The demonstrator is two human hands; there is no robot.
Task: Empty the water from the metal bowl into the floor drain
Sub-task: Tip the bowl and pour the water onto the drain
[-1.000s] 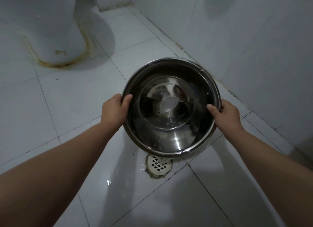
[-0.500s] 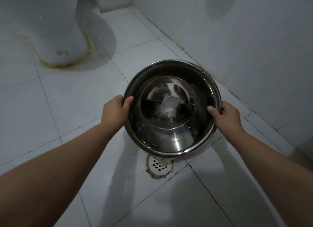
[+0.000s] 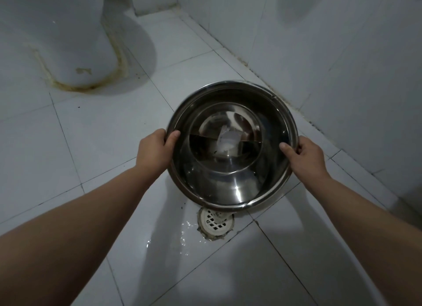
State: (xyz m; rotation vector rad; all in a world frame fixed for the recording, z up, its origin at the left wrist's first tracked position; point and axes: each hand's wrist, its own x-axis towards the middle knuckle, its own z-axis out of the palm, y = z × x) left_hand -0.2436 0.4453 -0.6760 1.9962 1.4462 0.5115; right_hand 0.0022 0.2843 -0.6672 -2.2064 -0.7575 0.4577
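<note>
— Metal bowl [image 3: 231, 145] first: where do we have it?

— Between our two hands, held above the floor tiles [image 3: 102, 134] with its near rim tipped down over the floor drain [image 3: 215, 222]. Our left hand [image 3: 154, 149] is closed on the left rim, thumb inside; our right hand [image 3: 306, 153] is clamped on the right rim the same way.

— How far along do we judge it?

— Pouring has begun — wet splashes [image 3: 182, 235] glisten on the tile just left of the drain. Water still pools in the bowl's low side, so we need more tilt to finish.

— And the count?

— One bowl, one drain, two hands, one toilet base [image 3: 68, 42] well apart at the far left — nothing else we can make out.
</note>
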